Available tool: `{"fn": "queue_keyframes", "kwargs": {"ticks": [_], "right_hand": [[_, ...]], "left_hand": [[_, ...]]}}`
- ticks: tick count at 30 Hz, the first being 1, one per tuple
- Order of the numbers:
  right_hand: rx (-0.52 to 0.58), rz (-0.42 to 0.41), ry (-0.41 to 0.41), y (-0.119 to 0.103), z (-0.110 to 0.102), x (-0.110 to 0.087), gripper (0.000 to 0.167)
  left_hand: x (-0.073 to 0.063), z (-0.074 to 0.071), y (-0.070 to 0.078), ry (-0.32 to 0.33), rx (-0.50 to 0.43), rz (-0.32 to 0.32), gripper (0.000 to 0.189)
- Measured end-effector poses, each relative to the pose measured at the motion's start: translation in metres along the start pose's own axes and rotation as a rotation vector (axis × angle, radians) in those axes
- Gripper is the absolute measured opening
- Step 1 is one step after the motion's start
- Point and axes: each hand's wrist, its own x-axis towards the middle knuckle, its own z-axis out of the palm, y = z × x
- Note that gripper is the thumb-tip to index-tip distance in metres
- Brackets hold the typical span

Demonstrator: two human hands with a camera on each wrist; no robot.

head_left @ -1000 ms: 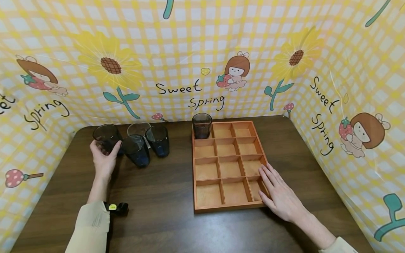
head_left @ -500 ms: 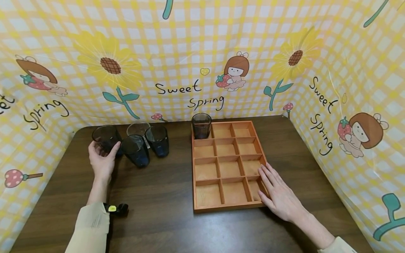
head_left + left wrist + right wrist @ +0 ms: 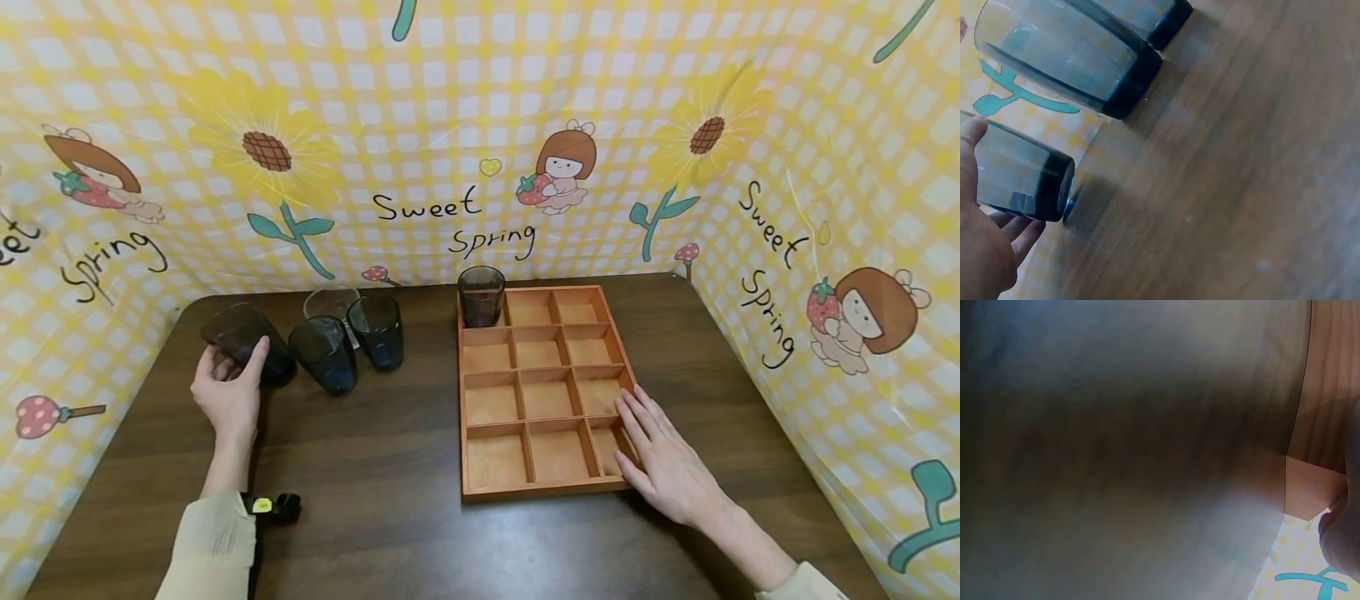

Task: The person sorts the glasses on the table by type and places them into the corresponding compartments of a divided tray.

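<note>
My left hand (image 3: 227, 402) grips a dark tinted drinking glass (image 3: 243, 332), thumb on one side and fingers on the other. The glass leans to the left; in the left wrist view its dark base (image 3: 1055, 187) looks tipped off the table. On the right, my right hand (image 3: 667, 460) lies with straight fingers along the right edge of a wooden compartment tray (image 3: 543, 492). Another dark glass (image 3: 482, 296) stands upright in the tray's far-left compartment. The right wrist view catches only part of the tray's side wall (image 3: 1325, 381) and a bit of the hand.
Two more dark glasses (image 3: 326, 354) (image 3: 377, 333) stand just right of the held one, with a clear glass (image 3: 322, 298) partly hidden behind them. Brown wooden tabletop (image 3: 375, 483) lies between glasses and tray. A yellow checked cloth (image 3: 420, 108) walls the back and sides.
The held glass has tilted and shifted a little left and toward me, with my left hand moving along with it. My right hand and the tray have stayed in place.
</note>
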Motion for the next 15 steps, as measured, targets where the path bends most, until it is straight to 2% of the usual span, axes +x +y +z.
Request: {"fn": "queue_keyframes", "kwargs": {"ticks": [6, 10, 15], "right_hand": [[-0.003, 0.006, -0.003, -0.001, -0.001, 0.000, 0.070], [-0.003, 0.005, -0.002, -0.002, -0.001, -0.001, 0.069], [-0.002, 0.003, -0.003, -0.002, -0.001, 0.000, 0.070]], "left_hand": [[0.000, 0.000, 0.003, 0.004, 0.017, 0.029, 0.039], [-0.014, 0.003, 0.020, -0.006, 0.065, 0.081, 0.033], [-0.030, 0.006, 0.040, 0.001, 0.136, 0.193, 0.021]]}}
